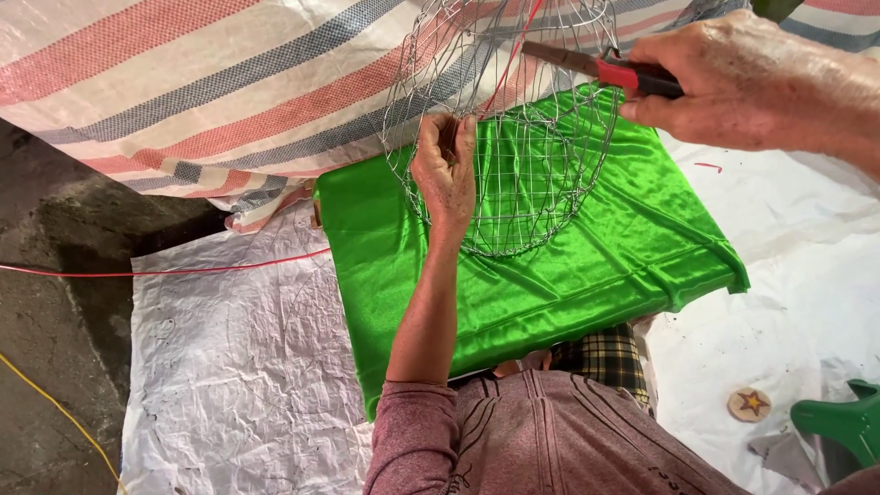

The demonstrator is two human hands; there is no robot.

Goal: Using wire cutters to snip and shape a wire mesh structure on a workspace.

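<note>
The left hand (445,174) is closed on the near wall of a wire mesh basket (513,137), its fingers hooked through the grid and its thumb pressed against the wires, so the frame is held up, tilted, above a bright green satin cloth (587,257) spread over the lap. The right hand (752,87) is wrapped tight around the red and dark handles of a pair of pliers (596,64), whose slim nose reaches in across the basket's upper rim, close to a thin red wire (513,55) that runs down through the mesh; whether the nose has bitten onto a strand I cannot tell from here. It looks to me like the mesh is being tied or twisted at a joint, one hand bracing and one working. The next move seems to call for a firm left grip and a small, exact turn of the right wrist. The left forearm rises straight from a mauve sleeve (431,440), wrist bent back; the right comes in from the side, knuckles up. Around them lie a crinkled white plastic sheet (229,367), a striped tarpaulin (202,82), a small round wooden disc with a star (749,404) and a green plastic stool (848,426).
</note>
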